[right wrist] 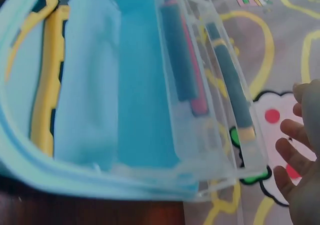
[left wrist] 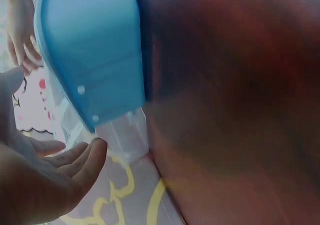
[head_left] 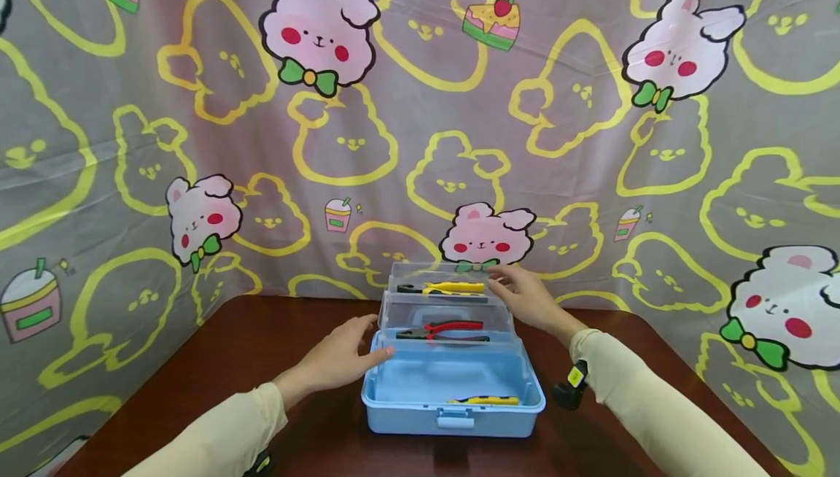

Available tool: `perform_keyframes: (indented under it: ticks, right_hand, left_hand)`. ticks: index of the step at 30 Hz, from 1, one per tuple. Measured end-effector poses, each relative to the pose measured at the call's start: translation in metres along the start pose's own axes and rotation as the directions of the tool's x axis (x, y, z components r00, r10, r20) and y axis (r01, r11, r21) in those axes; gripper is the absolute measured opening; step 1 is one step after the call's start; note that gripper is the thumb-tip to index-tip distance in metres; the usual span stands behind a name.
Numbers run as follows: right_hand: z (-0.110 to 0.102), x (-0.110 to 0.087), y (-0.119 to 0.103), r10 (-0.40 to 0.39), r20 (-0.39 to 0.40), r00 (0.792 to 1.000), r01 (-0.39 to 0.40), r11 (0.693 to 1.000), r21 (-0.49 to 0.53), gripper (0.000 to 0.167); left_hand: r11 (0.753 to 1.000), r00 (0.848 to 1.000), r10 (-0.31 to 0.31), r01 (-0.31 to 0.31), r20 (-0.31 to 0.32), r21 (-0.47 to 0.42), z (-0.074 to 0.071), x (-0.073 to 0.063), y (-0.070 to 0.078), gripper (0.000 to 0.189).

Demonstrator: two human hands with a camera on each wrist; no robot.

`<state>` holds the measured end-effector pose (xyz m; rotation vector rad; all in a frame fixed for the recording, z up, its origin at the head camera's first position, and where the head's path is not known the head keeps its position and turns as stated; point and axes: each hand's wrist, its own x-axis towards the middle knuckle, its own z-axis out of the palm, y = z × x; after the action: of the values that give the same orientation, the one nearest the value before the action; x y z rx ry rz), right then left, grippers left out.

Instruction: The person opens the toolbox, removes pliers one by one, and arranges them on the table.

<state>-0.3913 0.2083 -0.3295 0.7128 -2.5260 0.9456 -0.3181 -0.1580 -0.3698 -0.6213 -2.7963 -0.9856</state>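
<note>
A light blue toolbox [head_left: 453,420] stands open, its two clear trays raised in steps at the back. In the upper tray [head_left: 403,278] lie pliers with yellow handles [head_left: 459,288]; red-handled pliers [head_left: 457,327] sit in the lower tray [head_left: 394,313]. A yellow-and-black-handled tool [head_left: 494,400] rests on the box floor near the front, also seen in the right wrist view [right wrist: 49,85]. My left hand [head_left: 344,354] is spread beside the box's left side, thumb toward the rim. Beside the upper tray's right end, my right hand [head_left: 527,300] has loosely bent fingers, holding nothing.
The toolbox stands on a dark brown table [head_left: 262,360]. Behind the table hangs a grey curtain [head_left: 420,112] printed with rabbit faces and yellow outlines. A dark wrist device [head_left: 571,387] hangs at the right cuff.
</note>
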Motion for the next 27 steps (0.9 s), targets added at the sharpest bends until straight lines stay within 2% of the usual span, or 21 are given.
perform_keyframes:
  ticks: [5,10,16,22,27]
  right_hand:
    - [0.01,0.001,-0.009,-0.09,-0.017,0.996,0.089,0.995,-0.035,0.033]
    - [0.022,0.003,-0.014,-0.139,-0.004,0.99,0.139,0.989,-0.055,0.034]
    - [0.03,0.007,-0.017,-0.14,0.03,0.99,0.141,0.99,-0.031,0.035]
    - [0.037,0.012,-0.015,-0.1,0.078,0.992,0.104,0.993,-0.047,0.039]
    - [0.043,0.016,-0.013,-0.069,0.103,0.992,0.081,0.99,-0.112,0.042]
  left_hand:
    - [1.0,0.999,0.026,-0.025,0.042,-0.01,0.003,-0.012,0.006,0.101]
    - [0.996,0.992,0.052,-0.042,0.115,-0.081,0.01,-0.026,0.008,0.109]
    - [0.99,0.983,0.087,-0.067,0.16,-0.123,0.02,-0.038,0.006,0.122]
    - [0.991,0.986,0.038,-0.016,0.163,-0.132,0.023,-0.04,0.003,0.119]
    - [0.991,0.985,0.021,0.002,0.169,-0.135,0.024,-0.041,0.003,0.119]
